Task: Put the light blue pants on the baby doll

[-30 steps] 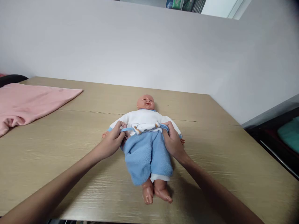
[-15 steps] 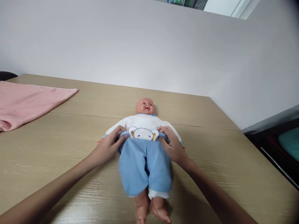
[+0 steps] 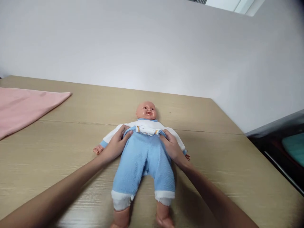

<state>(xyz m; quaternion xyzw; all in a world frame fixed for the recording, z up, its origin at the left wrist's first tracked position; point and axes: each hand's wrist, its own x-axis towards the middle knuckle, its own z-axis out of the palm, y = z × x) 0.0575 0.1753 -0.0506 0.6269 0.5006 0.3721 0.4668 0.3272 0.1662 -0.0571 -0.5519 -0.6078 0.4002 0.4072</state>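
A baby doll (image 3: 146, 110) lies on its back on the wooden table (image 3: 59, 148), head away from me. It wears a white top (image 3: 144, 128) and light blue fleece trousers (image 3: 144, 161) with white cuffs. My left hand (image 3: 116, 145) grips the trouser waistband at the doll's left-of-view side, fingers curled around it. My right hand (image 3: 172, 147) pinches the waistband at the other side. The waistband sits high on the doll's chest, over the white top's picture. Both doll legs are spread, feet at the bottom edge.
A pink cloth (image 3: 23, 106) lies at the table's far left. A plain white wall (image 3: 142, 47) stands behind the table. To the right, past the table's edge, a dark shelf (image 3: 280, 148) holds something teal (image 3: 295, 147).
Both hands have pulled the trouser waistband up the doll's body, from the belly to the chest. The trouser legs have straightened out and the legs have spread apart.
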